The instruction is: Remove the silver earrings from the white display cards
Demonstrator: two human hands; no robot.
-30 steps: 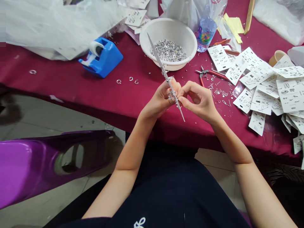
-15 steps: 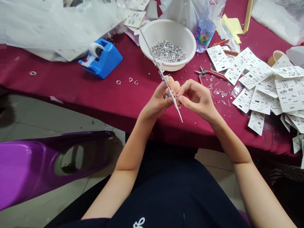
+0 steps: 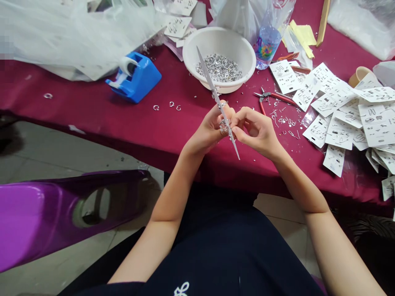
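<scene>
Between both hands, a white earring card [image 3: 206,70] stands nearly edge-on, with small silver pieces along it. My left hand [image 3: 205,132] is closed around the card's lower part; several silver rings show by its fingers. My right hand [image 3: 257,129] is pinched against the other side of the card, thumb and forefinger together. What is between those fingertips is too small to make out. Just beyond the card's upper end is a white bowl [image 3: 246,49] holding many small silver earring pieces [image 3: 220,68].
Red-handled pliers [image 3: 279,96] and loose metal bits lie right of my hands. Many filled earring cards [image 3: 339,127] are piled at the right. A blue tape dispenser [image 3: 143,78], a plastic bottle [image 3: 266,47] and loose rings [image 3: 172,104] are also on the table. A purple stool [image 3: 27,222] stands lower left.
The card has turned slightly, so more of its face shows, and its upper end has shifted right and down. Both hands keep their places on it.
</scene>
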